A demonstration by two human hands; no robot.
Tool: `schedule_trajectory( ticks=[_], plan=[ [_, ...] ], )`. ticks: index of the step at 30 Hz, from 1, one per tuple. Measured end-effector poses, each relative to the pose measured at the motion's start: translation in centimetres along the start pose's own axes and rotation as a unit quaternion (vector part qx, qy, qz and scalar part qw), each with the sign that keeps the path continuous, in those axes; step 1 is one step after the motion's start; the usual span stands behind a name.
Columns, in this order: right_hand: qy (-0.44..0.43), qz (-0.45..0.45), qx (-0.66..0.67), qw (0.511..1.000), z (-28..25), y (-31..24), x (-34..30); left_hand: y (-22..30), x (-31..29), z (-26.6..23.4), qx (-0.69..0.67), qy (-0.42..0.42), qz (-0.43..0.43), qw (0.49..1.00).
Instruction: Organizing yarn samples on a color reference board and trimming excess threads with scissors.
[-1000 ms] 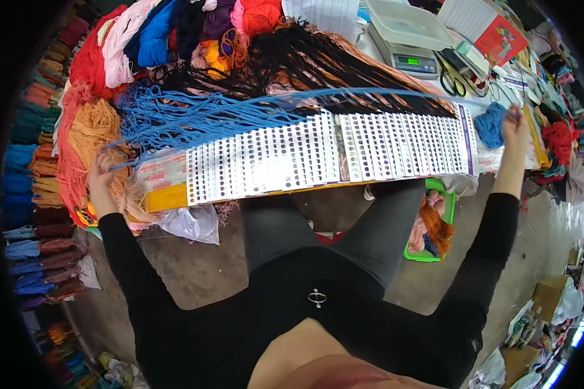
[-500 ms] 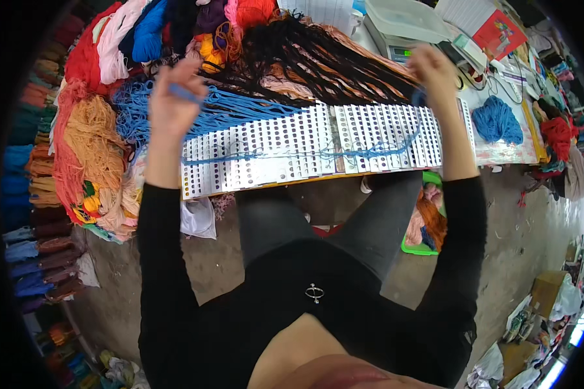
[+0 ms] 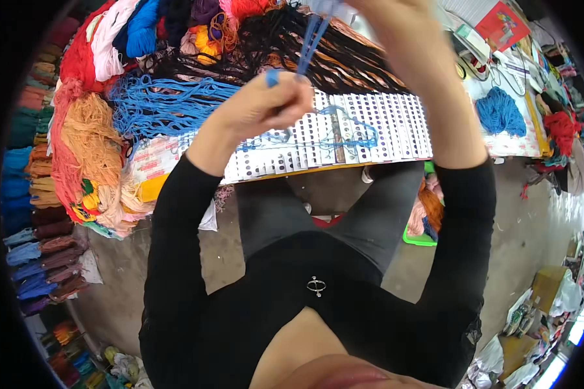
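Note:
My left hand (image 3: 269, 107) is closed over the middle of the table, pinching blue yarn (image 3: 310, 45). From there the strands run taut up to the top edge, where my right hand (image 3: 399, 19) grips their other end. Its fingertips are partly cut off and smeared by motion. A blue band (image 3: 272, 78) shows on a finger of my left hand. Below, a loose blue strand (image 3: 350, 139) trails over white cards with rows of dark round spots (image 3: 396, 123). Many blue yarn lengths (image 3: 169, 104) lie spread to the left of the cards.
Black yarn lengths (image 3: 266, 39) stretch across the back. Orange yarn (image 3: 91, 136) and red yarn (image 3: 84, 52) heap at the left. A blue yarn bundle (image 3: 499, 111) sits at the right, by a red booklet (image 3: 501, 26). A green-rimmed basket (image 3: 420, 240) stands under the table.
My left hand has moved right and closed on the yarn. My right hand has risen toward the top edge. The blue strand stretched along the cards is now drawn up between the hands.

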State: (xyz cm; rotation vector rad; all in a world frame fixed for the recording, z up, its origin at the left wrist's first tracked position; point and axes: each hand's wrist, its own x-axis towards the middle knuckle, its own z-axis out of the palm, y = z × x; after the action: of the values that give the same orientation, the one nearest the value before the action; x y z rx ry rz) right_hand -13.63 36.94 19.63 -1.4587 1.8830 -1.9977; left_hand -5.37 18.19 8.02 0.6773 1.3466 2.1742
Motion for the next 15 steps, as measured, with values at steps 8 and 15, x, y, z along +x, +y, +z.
schedule_trajectory(
  ticks=[8, 15],
  plan=[
    [0.188, 0.053, 0.583, 0.789, -20.3, 4.4, -10.3, 2.9, -14.6, -4.7, 0.065, 0.274, -0.075, 0.957],
    [0.314, 0.113, 0.397, 0.855, -35.9, 10.2, -17.6, 6.5, -24.6, -8.0, 0.16, 0.448, 0.034, 0.879]
  ],
)
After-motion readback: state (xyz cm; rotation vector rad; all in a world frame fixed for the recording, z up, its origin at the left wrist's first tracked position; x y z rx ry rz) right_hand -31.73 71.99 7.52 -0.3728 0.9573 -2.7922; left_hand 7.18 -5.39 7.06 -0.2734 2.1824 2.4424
